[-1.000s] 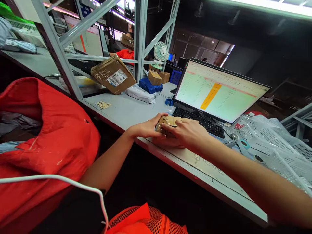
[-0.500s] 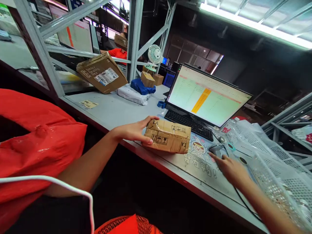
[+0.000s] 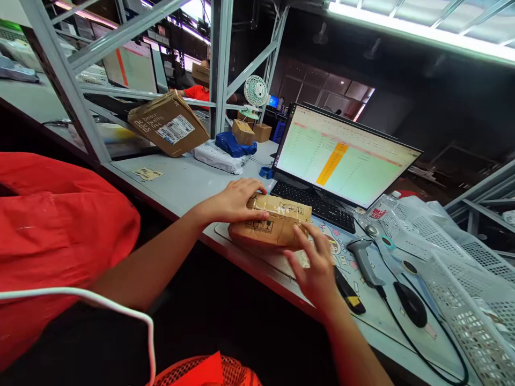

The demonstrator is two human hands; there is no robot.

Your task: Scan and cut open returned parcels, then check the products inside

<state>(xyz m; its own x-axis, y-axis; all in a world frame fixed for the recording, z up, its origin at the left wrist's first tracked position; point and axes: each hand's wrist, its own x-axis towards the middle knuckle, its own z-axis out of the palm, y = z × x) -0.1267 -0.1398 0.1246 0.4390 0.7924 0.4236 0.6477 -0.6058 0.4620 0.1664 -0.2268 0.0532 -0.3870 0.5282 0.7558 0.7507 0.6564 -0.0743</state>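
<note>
A small taped cardboard box (image 3: 277,225) with printed handling symbols rests at the desk's front edge, slightly tilted. Around its left end my left hand (image 3: 241,201) is closed, the thumb across the near side and fingers over the top. At the box's right end is my right hand (image 3: 317,262), fingers apart; its index fingertip meets the near face, and nothing is in its grasp. Just beyond that hand lies a black utility knife (image 3: 349,292) with a yellow part, partly hidden. Farther right, a grey barcode scanner (image 3: 365,261) lies on the printed desk mat (image 3: 340,244).
Behind the box stand a keyboard (image 3: 314,206) and a monitor (image 3: 341,155). White plastic baskets (image 3: 454,289) and a black mouse (image 3: 410,304) are at right. A larger carton (image 3: 169,126), a blue parcel (image 3: 235,145) and a small fan (image 3: 255,91) sit back left.
My right hand has left the scanner and moved left to the box. The left hand has shifted its hold higher on the box, which now leans differently.
</note>
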